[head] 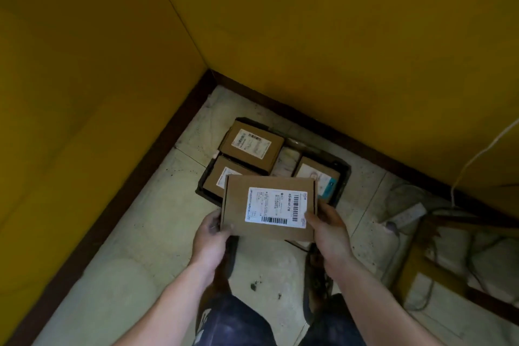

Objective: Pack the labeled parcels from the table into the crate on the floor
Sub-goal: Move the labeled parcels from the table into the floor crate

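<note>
A flat brown cardboard parcel (238,205) with a white barcode label is held level between both hands, over the near edge of the dark crate (344,174) on the floor. My left hand (210,236) grips its lower left corner and my right hand (328,230) grips its lower right edge. Three labeled parcels lie in the crate: one at the back (251,144), one at the front left (222,175) partly hidden by the held parcel, and one on the right (317,177).
The crate stands in a corner between two yellow walls with a dark skirting (168,132). A white power strip (404,216) with cables and a wooden frame (427,270) lie on the floor at the right. My legs and shoes are below the parcel.
</note>
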Demonstrator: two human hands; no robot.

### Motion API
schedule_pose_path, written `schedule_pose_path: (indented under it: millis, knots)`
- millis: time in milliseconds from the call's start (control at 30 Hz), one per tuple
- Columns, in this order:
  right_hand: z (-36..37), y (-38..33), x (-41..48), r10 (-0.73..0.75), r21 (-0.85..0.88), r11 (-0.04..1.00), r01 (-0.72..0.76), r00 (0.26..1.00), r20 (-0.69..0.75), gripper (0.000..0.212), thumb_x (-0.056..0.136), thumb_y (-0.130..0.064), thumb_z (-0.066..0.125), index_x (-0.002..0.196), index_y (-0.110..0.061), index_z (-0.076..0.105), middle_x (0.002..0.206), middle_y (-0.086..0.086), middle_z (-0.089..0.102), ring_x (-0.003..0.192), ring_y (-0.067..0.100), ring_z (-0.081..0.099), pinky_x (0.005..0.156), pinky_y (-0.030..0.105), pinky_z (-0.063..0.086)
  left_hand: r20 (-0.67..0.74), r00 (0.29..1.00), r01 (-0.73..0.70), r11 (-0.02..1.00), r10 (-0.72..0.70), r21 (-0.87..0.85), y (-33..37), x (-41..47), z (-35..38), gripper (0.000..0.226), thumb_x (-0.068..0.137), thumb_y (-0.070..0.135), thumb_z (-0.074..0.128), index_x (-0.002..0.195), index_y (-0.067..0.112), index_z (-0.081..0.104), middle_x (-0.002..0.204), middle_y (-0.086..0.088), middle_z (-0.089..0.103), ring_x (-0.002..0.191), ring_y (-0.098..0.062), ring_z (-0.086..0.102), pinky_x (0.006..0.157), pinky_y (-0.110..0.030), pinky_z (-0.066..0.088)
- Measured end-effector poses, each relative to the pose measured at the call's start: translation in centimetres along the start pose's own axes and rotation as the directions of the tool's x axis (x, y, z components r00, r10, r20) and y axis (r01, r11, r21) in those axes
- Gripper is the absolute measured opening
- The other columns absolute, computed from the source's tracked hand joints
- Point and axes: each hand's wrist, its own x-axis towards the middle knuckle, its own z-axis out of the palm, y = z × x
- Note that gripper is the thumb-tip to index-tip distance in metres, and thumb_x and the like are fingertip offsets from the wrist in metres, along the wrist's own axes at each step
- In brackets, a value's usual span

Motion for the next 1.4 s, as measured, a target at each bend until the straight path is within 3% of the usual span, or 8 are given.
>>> schedule_pose_path:
  millis: [233,433,633,800,1067,1167,1300,1400]
  knots:
    - [10.3,4.2,5.6,0.083,-0.017,0.996,-0.088,0.976,-0.199,0.023,0.094,-0.016,0.06,0.112,-0.029,0.066,0.109,-0.005,0.068,0.103,0.018,0.063,0.095,0.04,0.051,0.126,0.991,0.019,0.989,-0.038,0.147,-1.0,12.8,-4.0,0.039,0.088,0.014,0.07,0.12,0.032,0.056,0.104,0.013,0.063,0.086,0.007,0.052,0.065,-0.013,0.036]
    - [16.7,7.7,11.2,0.117,-0.017,0.992,-0.129,0.943,-0.312,0.018,0.093,-0.015,0.061,0.105,-0.029,0.061,0.107,-0.002,0.065,0.099,0.018,0.058,0.092,0.036,0.048,0.174,0.984,-0.015,0.969,-0.029,0.248,-2.3,22.7,-5.3,0.027,0.087,0.016,0.07,0.094,0.039,0.059,0.082,0.031,0.062,0.081,0.008,0.055,0.064,-0.012,0.038]
    - [19.8,9.3,15.8,0.146,-0.052,0.984,-0.169,0.944,-0.297,0.029,0.096,-0.015,0.055,0.124,-0.025,0.06,0.11,-0.004,0.06,0.101,0.016,0.055,0.064,0.015,0.04,0.245,0.969,-0.127,0.932,0.043,0.341,-3.2,29.4,-4.9,0.032,0.089,0.01,0.066,0.117,0.024,0.063,0.095,0.011,0.063,0.09,-0.01,0.06,0.066,-0.012,0.042]
    - [21.0,10.1,17.4,0.191,-0.052,0.976,-0.212,0.944,-0.268,0.03,0.096,-0.015,0.054,0.123,-0.026,0.06,0.126,0.0,0.062,0.116,0.022,0.055,0.1,0.04,0.047,0.247,0.967,-0.162,0.897,0.062,0.411,-3.6,32.5,-4.1,0.027,0.09,0.013,0.063,0.113,0.028,0.063,0.099,0.009,0.062,0.096,-0.015,0.058,0.071,-0.021,0.044]
    - [20.9,10.2,16.5,0.21,0.0,0.976,-0.219,0.935,-0.287,0.011,0.096,-0.023,0.058,0.09,-0.032,0.058,0.113,0.002,0.064,0.109,0.023,0.057,0.092,0.034,0.049,0.271,0.962,-0.137,0.902,0.023,0.409,-3.0,32.6,-4.2,0.041,0.09,0.014,0.062,0.131,0.018,0.058,0.112,0.006,0.061,0.104,-0.015,0.058,0.09,-0.03,0.047]
    - [19.8,9.7,14.8,0.2,0.022,0.979,-0.202,0.936,-0.289,0.017,0.094,-0.024,0.059,0.111,-0.025,0.062,0.116,0.003,0.062,0.109,0.021,0.056,0.095,0.035,0.046,0.244,0.967,-0.162,0.925,0.079,0.343,-2.2,31.0,-4.5,0.039,0.091,0.015,0.061,0.13,0.017,0.06,0.119,0.006,0.062,0.107,-0.012,0.057,0.085,-0.02,0.047]
    - [17.2,8.4,10.6,0.173,0.065,0.985,-0.161,0.933,-0.315,0.015,0.095,-0.018,0.053,0.091,-0.032,0.059,0.115,0.005,0.063,0.101,0.018,0.056,0.1,0.04,0.045,0.241,0.957,-0.219,0.944,0.16,0.245,-0.6,26.7,-4.5,0.027,0.096,0.016,0.055,0.121,0.023,0.063,0.117,0.006,0.062,0.105,-0.012,0.057,0.074,-0.013,0.04]
    - [14.2,7.3,6.4,0.161,0.105,0.986,-0.132,0.922,-0.352,0.025,0.095,-0.022,0.054,0.118,-0.024,0.064,0.127,-0.004,0.059,0.116,0.02,0.054,0.105,0.037,0.042,0.333,0.932,-0.224,0.951,0.145,0.213,1.1,21.4,-3.5,0.027,0.098,0.024,0.056,0.124,0.029,0.061,0.106,0.015,0.062,0.093,-0.003,0.057,0.071,-0.013,0.04]
